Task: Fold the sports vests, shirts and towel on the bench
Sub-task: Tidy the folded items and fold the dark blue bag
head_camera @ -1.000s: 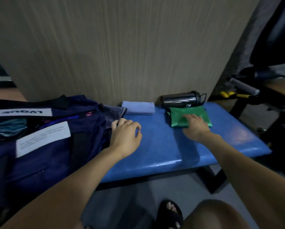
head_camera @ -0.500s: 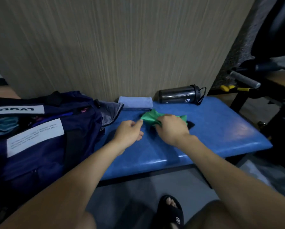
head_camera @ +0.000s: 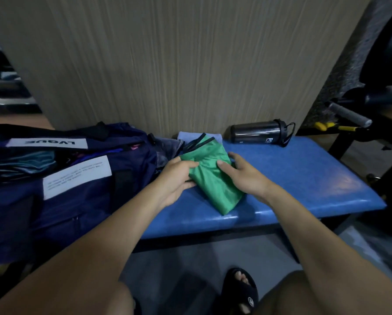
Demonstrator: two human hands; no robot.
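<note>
My left hand (head_camera: pixel 177 176) and right hand (head_camera: pixel 242 176) each pinch a side of the green vest (head_camera: pixel 213 178), thumbs on top. It lies on the blue table (head_camera: pixel 304 178), beside the navy bag (head_camera: pixel 77 178), black straps pointing toward the wall.

Dim, bluish indoor light; a soft sheen glares on the blue desk (head_camera: pixel 322 178) at right. Corners darken, edges bow with wide-angle distortion, and detail is slightly soft.
</note>
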